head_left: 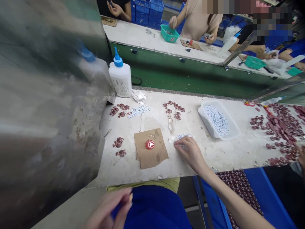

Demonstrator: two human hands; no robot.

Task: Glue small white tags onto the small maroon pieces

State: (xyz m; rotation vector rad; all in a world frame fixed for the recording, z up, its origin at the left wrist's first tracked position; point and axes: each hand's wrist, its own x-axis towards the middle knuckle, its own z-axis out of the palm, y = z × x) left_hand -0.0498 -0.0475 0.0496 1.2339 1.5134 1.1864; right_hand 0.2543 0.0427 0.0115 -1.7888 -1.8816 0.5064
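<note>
My right hand [192,154] rests on the white table, thumb and fingertips pinched together at the near edge of a small pile of white-and-blue pieces [183,136]. Whatever lies between those fingertips is too small to name. Low in front of my body, my left hand [111,208] is blurred, its fingers closed in a pinch; what they hold, if anything, cannot be made out. Between the hands lies a torn piece of cardboard [143,159] bearing a round red cap with white in it [150,144]. Small reddish-brown parts [118,142] sit in clusters to the left.
A white bottle with a blue nozzle [121,79] stands at back left beside a metal wall [52,95]. A translucent tray [234,132] holds many white-and-blue pieces. Brown parts [281,127] cover the table's right end, near another person's hand [301,156]. Co-workers sit across at another bench.
</note>
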